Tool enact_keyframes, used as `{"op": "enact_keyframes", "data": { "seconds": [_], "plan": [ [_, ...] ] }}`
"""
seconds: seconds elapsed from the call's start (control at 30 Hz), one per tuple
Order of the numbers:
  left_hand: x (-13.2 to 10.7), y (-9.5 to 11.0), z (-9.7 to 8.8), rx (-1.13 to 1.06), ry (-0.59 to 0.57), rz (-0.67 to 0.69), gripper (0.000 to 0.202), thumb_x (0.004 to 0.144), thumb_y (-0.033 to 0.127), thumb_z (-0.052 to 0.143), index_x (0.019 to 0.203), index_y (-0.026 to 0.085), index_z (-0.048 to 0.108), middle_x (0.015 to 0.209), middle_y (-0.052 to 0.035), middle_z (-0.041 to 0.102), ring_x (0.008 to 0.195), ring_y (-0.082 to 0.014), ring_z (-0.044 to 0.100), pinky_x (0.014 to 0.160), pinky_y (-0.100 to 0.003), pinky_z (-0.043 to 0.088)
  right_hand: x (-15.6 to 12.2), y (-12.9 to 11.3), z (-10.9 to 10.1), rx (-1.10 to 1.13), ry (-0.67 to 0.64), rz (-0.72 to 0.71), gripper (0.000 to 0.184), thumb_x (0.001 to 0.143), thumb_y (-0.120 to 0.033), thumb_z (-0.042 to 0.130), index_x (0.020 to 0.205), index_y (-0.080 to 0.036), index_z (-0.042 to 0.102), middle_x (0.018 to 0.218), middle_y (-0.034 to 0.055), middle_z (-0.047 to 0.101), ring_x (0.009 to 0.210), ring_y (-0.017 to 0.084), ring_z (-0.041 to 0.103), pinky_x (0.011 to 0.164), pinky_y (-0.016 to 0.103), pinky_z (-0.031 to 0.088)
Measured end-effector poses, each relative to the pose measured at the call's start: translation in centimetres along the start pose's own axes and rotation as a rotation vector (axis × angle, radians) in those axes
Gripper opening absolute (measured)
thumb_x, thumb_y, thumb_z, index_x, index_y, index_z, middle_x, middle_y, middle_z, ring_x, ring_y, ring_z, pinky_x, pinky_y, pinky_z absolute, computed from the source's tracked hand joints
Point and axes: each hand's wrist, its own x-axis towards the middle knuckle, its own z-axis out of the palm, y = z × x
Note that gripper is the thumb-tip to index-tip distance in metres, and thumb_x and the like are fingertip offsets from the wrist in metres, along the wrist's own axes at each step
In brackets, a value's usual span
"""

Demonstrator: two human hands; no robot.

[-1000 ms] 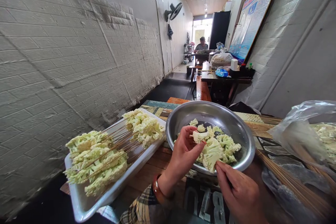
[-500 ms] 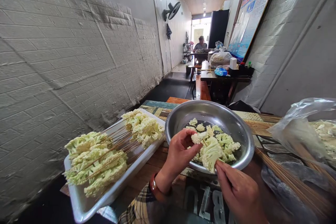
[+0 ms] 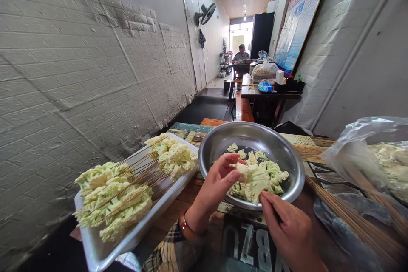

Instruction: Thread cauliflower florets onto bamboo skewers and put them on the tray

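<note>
My left hand (image 3: 219, 180) pinches a small cauliflower floret (image 3: 242, 167) over the near side of a steel bowl (image 3: 287, 153) that holds several more florets. My right hand (image 3: 288, 229) is closed just below the bowl's near rim, its fingertips on the end of a thin skewer carrying a larger cauliflower piece (image 3: 255, 182). The small floret is pressed against that skewered piece. To the left, a white tray (image 3: 105, 255) holds several finished cauliflower skewers (image 3: 127, 191).
A bundle of bare bamboo skewers (image 3: 353, 221) lies to the right of the bowl. A clear plastic bag (image 3: 369, 153) with more cauliflower sits at the far right. A white brick wall runs along the left. A person sits at a far table (image 3: 241, 53).
My left hand has brought the small floret to the right until it meets the skewered piece. My right hand has stayed almost still.
</note>
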Motion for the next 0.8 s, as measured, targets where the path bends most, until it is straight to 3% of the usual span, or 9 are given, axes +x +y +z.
{"op": "enact_keyframes", "data": {
  "seconds": [0.1,0.27,0.47,0.8],
  "plan": [
    [-0.19,0.07,0.03,-0.01,-0.002,-0.043,0.043,0.078,0.048,0.071,0.107,0.017,0.064,0.101,-0.0075,0.063,0.087,-0.0167,0.056,0.077,-0.027,0.045,-0.08,-0.23,0.03,0.029,-0.025,-0.006,0.037,0.101,-0.031,0.042,0.085,-0.017,0.073,0.075,0.0044,0.079,0.061,0.016,0.075,0.058,0.024,0.058],
    [-0.36,0.36,0.15,0.004,0.024,-0.075,0.036,0.073,0.044,0.077,0.091,0.014,0.067,0.078,-0.0014,0.06,0.069,-0.0102,0.049,0.065,-0.022,0.038,-0.3,-0.3,0.09,0.053,-0.023,-0.032,0.035,0.1,-0.033,0.045,0.086,-0.017,0.073,0.076,0.0035,0.079,0.063,0.016,0.075,0.059,0.024,0.058],
    [-0.14,-0.11,-0.14,-0.081,0.123,-0.088,0.036,0.074,0.046,0.075,0.093,0.017,0.066,0.084,-0.0024,0.062,0.072,-0.012,0.053,0.066,-0.024,0.039,-0.26,-0.33,-0.11,0.098,-0.088,0.001,0.029,0.099,-0.032,0.047,0.096,-0.019,0.073,0.086,0.0032,0.08,0.071,0.017,0.076,0.065,0.025,0.06],
    [-0.24,-0.02,0.13,0.016,0.136,-0.082,0.036,0.071,0.046,0.077,0.088,0.015,0.067,0.077,-0.0009,0.06,0.069,-0.0112,0.049,0.067,-0.024,0.036,-0.11,-0.79,0.11,0.054,-0.026,0.011,0.037,0.1,-0.03,0.043,0.086,-0.019,0.075,0.076,0.0033,0.079,0.063,0.016,0.075,0.059,0.023,0.06]
  ]
}}
